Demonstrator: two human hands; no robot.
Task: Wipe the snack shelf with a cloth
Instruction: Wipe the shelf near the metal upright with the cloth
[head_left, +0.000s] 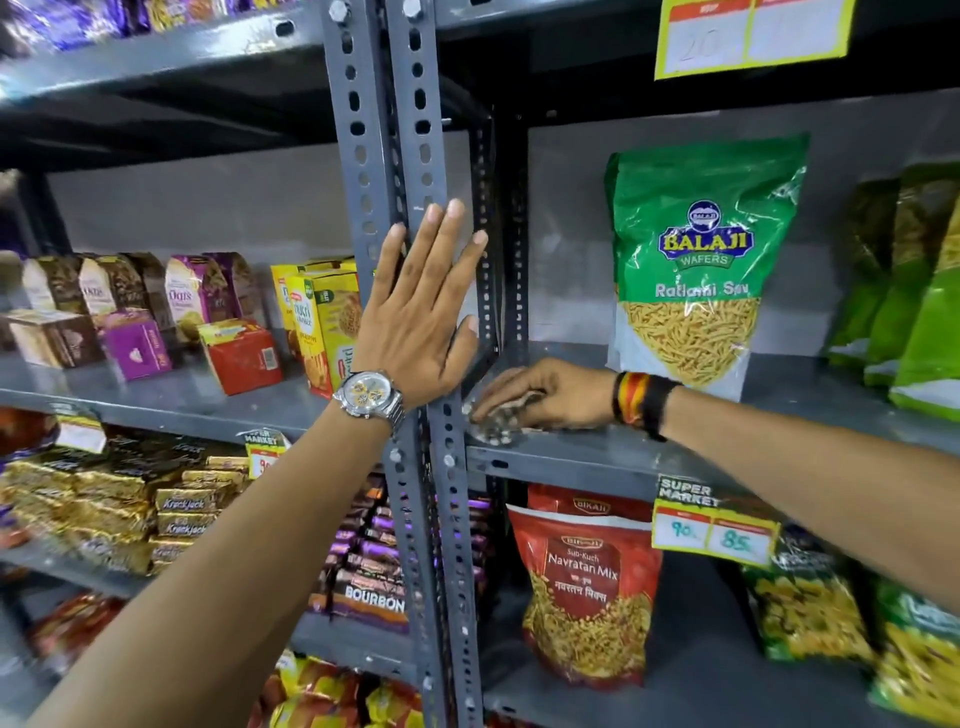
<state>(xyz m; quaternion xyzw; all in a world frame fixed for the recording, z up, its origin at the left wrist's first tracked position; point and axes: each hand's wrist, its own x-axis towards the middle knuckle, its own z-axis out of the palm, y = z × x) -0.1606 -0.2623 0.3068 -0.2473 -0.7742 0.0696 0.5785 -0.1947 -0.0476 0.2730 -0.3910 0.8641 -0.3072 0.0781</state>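
The right grip (545, 392) is pressed palm-down on a crumpled patterned cloth (498, 421), fingers curled over it and clamped on the fabric, at the left front corner of the grey snack shelf (597, 452). The cloth lies flat on the shelf board, just beside the slotted steel upright (415, 156); part of it pokes out under the fingertips toward the post. The right forearm reaches in from the right edge, roughly level, wrist turned inward, with striped and black bands (641, 402) round the wrist.

The left grip (415, 317) is spread wide, fingers apart and straight, palm laid flat against the upright, holding nothing. Its fingers point upward and the thumb sits out on the right side of the post. The left arm rises from the lower left at a steep slant, and a metal wristwatch (366, 395) is on the wrist.

Behind the right hand a green Balaji Ratlami Sev bag (696, 260) stands upright on the same shelf, apart from the cloth. On the shelf below, a red Navratan Mix bag (587, 592) leans back.
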